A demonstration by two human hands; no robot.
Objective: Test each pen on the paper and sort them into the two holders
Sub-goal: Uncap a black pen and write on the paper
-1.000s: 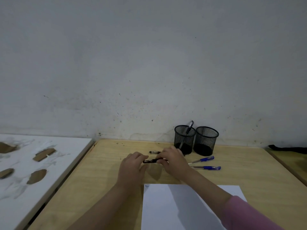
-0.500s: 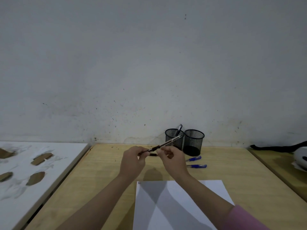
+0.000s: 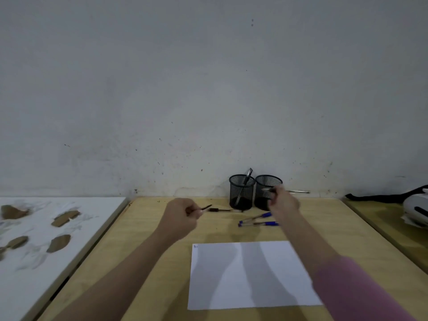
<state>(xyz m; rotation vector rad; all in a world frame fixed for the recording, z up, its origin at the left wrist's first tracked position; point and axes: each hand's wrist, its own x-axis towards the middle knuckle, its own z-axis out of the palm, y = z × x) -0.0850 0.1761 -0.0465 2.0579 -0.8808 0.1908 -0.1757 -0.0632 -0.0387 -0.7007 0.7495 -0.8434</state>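
My left hand (image 3: 181, 216) pinches a small black pen cap (image 3: 205, 207) above the wooden table. Off to the right, my right hand (image 3: 283, 201) grips the uncapped pen (image 3: 298, 192), which points right and is blurred; this hand is in front of the right mesh holder (image 3: 264, 181). The left mesh holder (image 3: 240, 193) has one pen (image 3: 247, 176) standing in it. A black pen (image 3: 225, 210) lies on the table before the holders, and two blue pens (image 3: 257, 220) lie to its right. The white paper (image 3: 250, 274) lies near me, with a small mark at its top left corner.
A white board (image 3: 76, 239) with brown patches adjoins the table (image 3: 143, 232) on the left. A white and black object (image 3: 415, 212) lies on a second surface at the far right. A grey wall stands right behind the holders.
My hands have pulled apart: the cap came off in my left hand, and my right hand carried the pen rightwards to the front of the right holder.
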